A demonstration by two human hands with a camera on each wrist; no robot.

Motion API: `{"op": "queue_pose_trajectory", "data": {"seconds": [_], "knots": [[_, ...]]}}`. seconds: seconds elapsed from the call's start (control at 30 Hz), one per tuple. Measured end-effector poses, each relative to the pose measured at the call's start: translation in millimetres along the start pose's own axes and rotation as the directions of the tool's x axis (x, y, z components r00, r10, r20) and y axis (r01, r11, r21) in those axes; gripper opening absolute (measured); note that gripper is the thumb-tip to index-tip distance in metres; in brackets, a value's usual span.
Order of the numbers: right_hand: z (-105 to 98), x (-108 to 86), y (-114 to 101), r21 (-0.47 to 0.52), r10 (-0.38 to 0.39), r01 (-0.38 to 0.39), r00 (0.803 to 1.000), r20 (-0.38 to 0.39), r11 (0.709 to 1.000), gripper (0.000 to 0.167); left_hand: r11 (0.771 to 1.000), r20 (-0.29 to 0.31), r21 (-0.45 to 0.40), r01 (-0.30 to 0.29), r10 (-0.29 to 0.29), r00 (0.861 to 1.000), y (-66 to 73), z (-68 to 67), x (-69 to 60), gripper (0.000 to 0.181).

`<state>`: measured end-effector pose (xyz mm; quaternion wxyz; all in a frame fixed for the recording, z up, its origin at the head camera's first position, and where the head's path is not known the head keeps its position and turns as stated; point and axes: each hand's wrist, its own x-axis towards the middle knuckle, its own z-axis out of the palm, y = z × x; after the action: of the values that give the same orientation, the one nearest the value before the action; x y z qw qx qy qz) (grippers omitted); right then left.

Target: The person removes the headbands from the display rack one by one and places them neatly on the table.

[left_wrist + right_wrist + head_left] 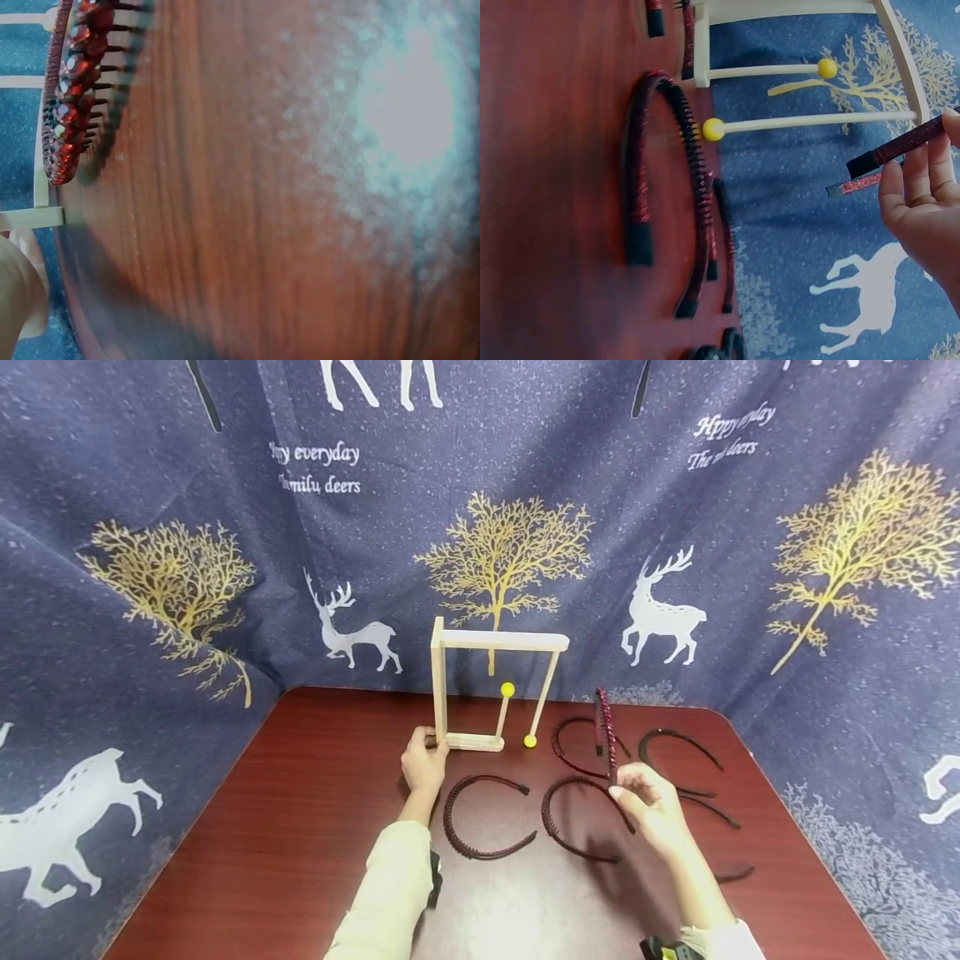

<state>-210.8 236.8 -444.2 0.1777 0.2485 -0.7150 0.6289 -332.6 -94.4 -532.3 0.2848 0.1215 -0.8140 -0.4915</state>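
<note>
A pale wooden stand [439, 685] with yellow ball tips on its rods stands toward the back of the table. My left hand [423, 764] holds its lower left corner; the left wrist view catches only part of that hand [22, 292]. Raised above the table, a dark red beaded headband [607, 727] is pinched by one end in my right hand [652, 806], to the right of the stand. The right wrist view shows its black-tipped ends beside the fingers. Another headband [457, 835] lies in front of the stand, with a beaded one [551, 827] to its right.
More dark headbands lie at the right, including one behind [557, 747] and a black one [678, 732]. The reddish-brown table [247, 860] meets a blue cloth [525, 468] printed with deer and trees at its back and sides.
</note>
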Motion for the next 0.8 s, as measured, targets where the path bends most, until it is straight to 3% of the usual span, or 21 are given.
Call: {"op": "queue_pose_trajectory", "data": {"seconds": [0.27,0.43,0.57,0.8], "knots": [[-12,-33.1,-1,-0.071,-0.026,0.03,0.998,0.05,0.997,0.024,1.0,-0.001,-0.004,-0.015,0.015,1.0,1.2,-2.0,-1.3,0.022],[-16,-52.3,-1,-0.031,-0.049,0.052,0.996,0.078,0.998,0.029,0.999,-0.005,0.009,-0.031,0.031,1.0,1.9,-2.6,-0.1,0.022],[-20,-63.4,-4,-0.001,-0.044,0.045,0.995,0.091,0.999,0.033,1.0,-0.006,0.014,-0.02,0.02,1.0,2.7,-2.1,0.2,0.023],[-30,-80.8,-12,-0.052,0.006,0.002,0.986,0.168,0.999,0.034,1.0,-0.01,0.02,-0.003,0.003,1.0,3.6,-1.4,-1.8,0.023]]}}
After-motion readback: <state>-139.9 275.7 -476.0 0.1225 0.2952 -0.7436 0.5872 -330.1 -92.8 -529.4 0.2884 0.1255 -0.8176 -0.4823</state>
